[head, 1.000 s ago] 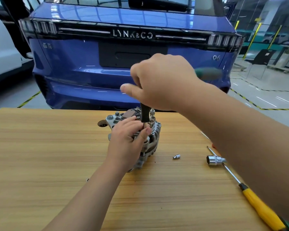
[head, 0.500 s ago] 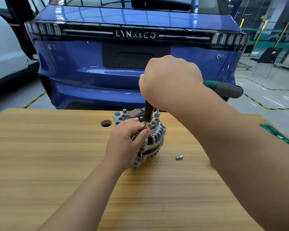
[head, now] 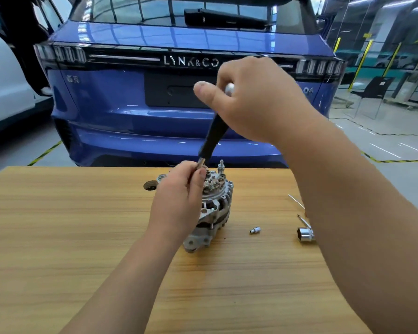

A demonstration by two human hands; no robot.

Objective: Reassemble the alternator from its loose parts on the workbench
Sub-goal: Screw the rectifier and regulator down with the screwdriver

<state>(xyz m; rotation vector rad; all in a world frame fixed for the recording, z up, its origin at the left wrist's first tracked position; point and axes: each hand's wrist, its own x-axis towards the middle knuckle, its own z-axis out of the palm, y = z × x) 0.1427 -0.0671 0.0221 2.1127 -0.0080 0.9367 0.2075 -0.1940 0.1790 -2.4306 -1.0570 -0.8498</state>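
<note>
Location: alternator [head: 214, 213] upright, mid tabletop [head: 58, 237], toward far edge. Grip: left hand [head: 179, 201] pinches driver [head: 212, 136] tip, guiding it onto top face; right hand [head: 258, 100] curled round handle for turning. Socket [head: 305, 234] near right edge.

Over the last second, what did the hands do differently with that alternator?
The right hand rose and tipped the black-shafted tool from upright to a lean, top toward the right; its green handle has gone out of view. Unchanged: the left hand pinches the tool's tip on the alternator, and the small socket lies beside it.
</note>
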